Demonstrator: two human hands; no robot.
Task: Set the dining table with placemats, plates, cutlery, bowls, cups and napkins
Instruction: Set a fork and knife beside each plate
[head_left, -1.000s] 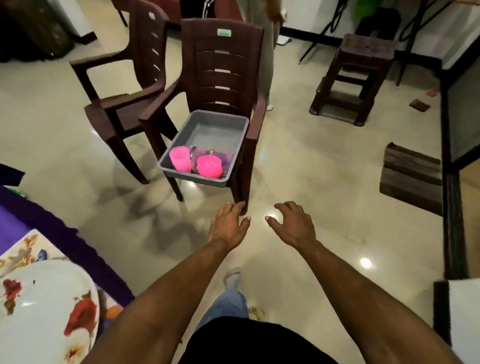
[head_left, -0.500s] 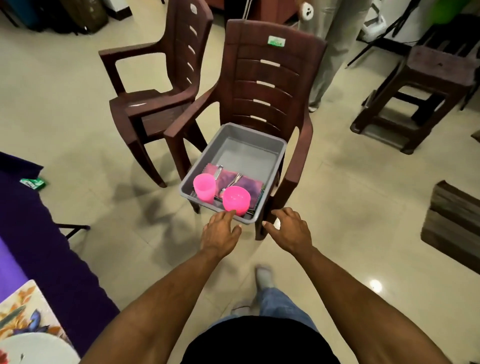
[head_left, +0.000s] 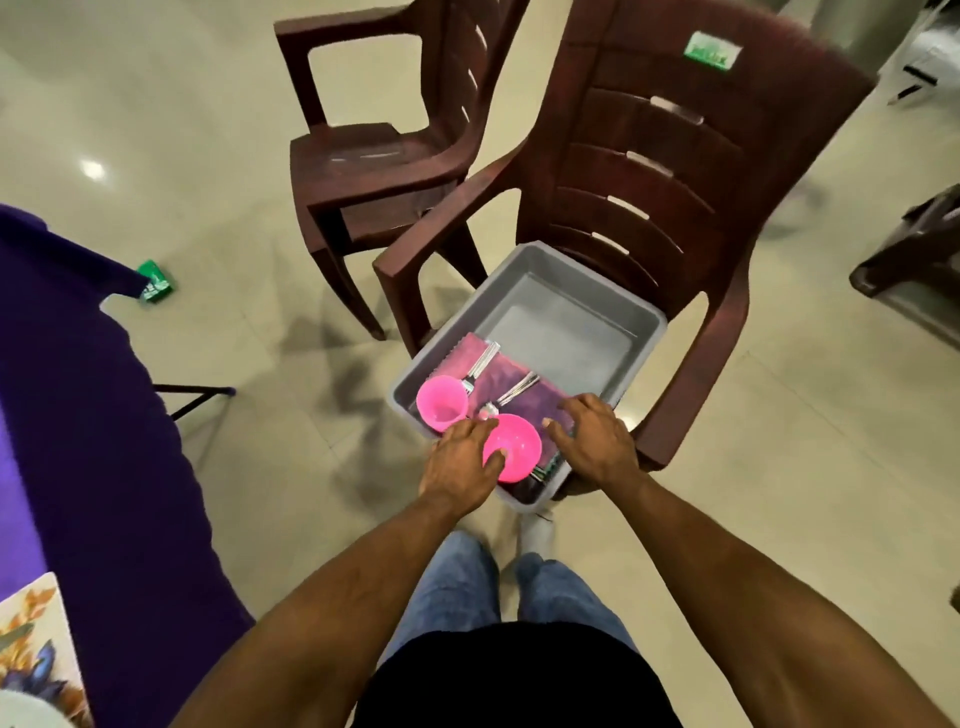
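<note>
Both hands are now reaching into the grey tub (head_left: 561, 291) at frame centre: left hand (head_left: 457, 460) open, touching the light, rigid pink bowl (head_left: 517, 452), best gripped by its rim; right hand (head_left: 597, 439) open over the soft napkin (head_left: 506, 379)

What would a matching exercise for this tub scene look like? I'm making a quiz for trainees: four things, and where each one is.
Things:
1. pink cup
2. pink bowl
3. cutlery
4. grey tub

Places:
A. on the chair seat
B. under the left hand's fingertips
C. lying on the purple cloth
D. upright at the tub's left edge

Pairs: 1-D, 2-B, 3-C, 4-A
</note>
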